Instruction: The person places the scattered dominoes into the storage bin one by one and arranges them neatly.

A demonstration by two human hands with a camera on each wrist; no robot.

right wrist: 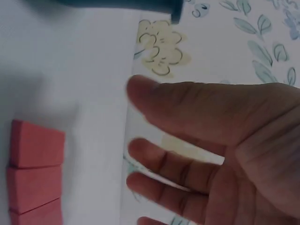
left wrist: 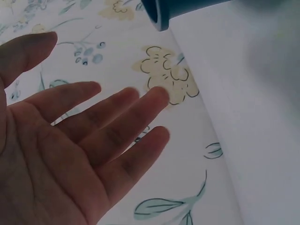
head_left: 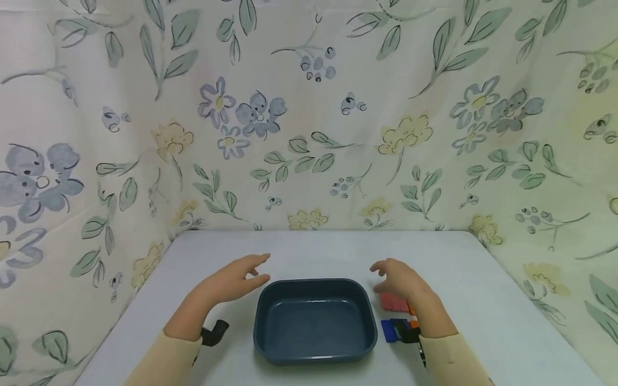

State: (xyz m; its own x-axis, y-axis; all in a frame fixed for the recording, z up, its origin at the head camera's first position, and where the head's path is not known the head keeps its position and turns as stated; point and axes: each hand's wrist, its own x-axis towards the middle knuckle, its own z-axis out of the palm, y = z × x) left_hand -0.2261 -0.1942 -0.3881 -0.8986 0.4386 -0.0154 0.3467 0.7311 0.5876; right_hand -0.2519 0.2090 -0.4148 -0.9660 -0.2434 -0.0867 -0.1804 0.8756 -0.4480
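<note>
A dark blue rectangular tray (head_left: 316, 356) with rounded corners lies on the white table, between both hands. My left hand (head_left: 236, 279) hovers by its far left corner, fingers spread and relaxed, holding nothing; the left wrist view shows the bare palm and fingers (left wrist: 126, 122). Off the far right corner is my right hand (head_left: 398, 279), its fingers loosely bent with nothing in them. Beneath the right hand lie red blocks (right wrist: 36, 145) in a row, partly hidden by the hand in the head view. Part of the tray's rim (right wrist: 176, 11) shows in the right wrist view.
A blue piece (head_left: 389, 331) and orange pieces (head_left: 413, 324) lie right of the tray, partly covered by the right wrist and its black camera mount (head_left: 407, 331). The white table (head_left: 318, 252) ends at a floral cloth (head_left: 309, 134) behind and at both sides.
</note>
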